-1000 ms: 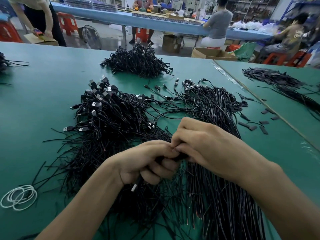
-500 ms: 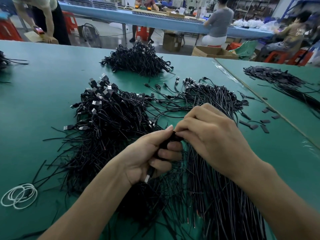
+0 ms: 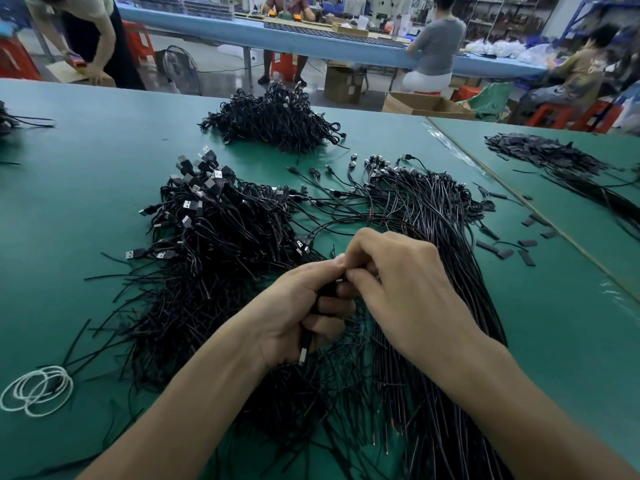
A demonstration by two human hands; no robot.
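Note:
My left hand [image 3: 301,313] grips a black USB cable [image 3: 304,351]; its metal plug sticks out below my palm. My right hand [image 3: 398,282] meets it from the right and pinches the cable's upper end with curled fingertips, so that end is mostly hidden. Both hands hover over a loose spread of black cables [image 3: 426,341] on the green table [image 3: 86,202]. A heap of cables with USB plugs [image 3: 214,230] lies just left of my hands.
Another tangled cable pile [image 3: 277,119] sits farther back. White rubber bands [image 3: 38,389] lie at the near left. Short black sleeve pieces [image 3: 509,251] are scattered at the right, beside a table seam [image 3: 540,216]. More black parts [image 3: 547,154] lie beyond it. People work at a blue bench behind.
Both hands have risen from the cable spread and moved slightly away from me, still joined on the same cable. The plug under my left palm has come further into sight.

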